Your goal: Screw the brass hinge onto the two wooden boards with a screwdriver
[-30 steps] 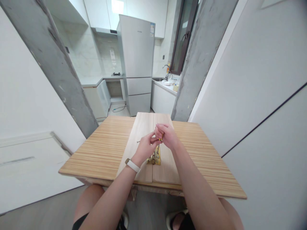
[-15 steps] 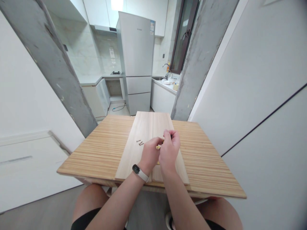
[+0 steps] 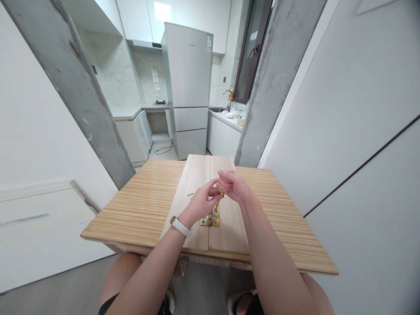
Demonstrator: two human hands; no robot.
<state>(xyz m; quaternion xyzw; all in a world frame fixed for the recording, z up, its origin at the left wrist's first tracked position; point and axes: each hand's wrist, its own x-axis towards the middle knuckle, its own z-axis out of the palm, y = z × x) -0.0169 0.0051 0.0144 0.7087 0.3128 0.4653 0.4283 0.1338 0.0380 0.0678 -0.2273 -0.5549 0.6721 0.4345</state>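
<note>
Gold metal hinge [image 3: 215,217] lies near, under the thin yellow-handled screwdriver [image 3: 223,194] the right hand [image 3: 233,186] squeezes; I can't tell if the left hand [image 3: 202,201] grips.

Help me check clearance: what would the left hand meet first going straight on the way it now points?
Probably the right hand, closed just beyond the left hand; whether the two touch is hard to tell.

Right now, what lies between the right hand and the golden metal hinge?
In the head view, a thin metal shaft, with the left hand near its top.
</note>
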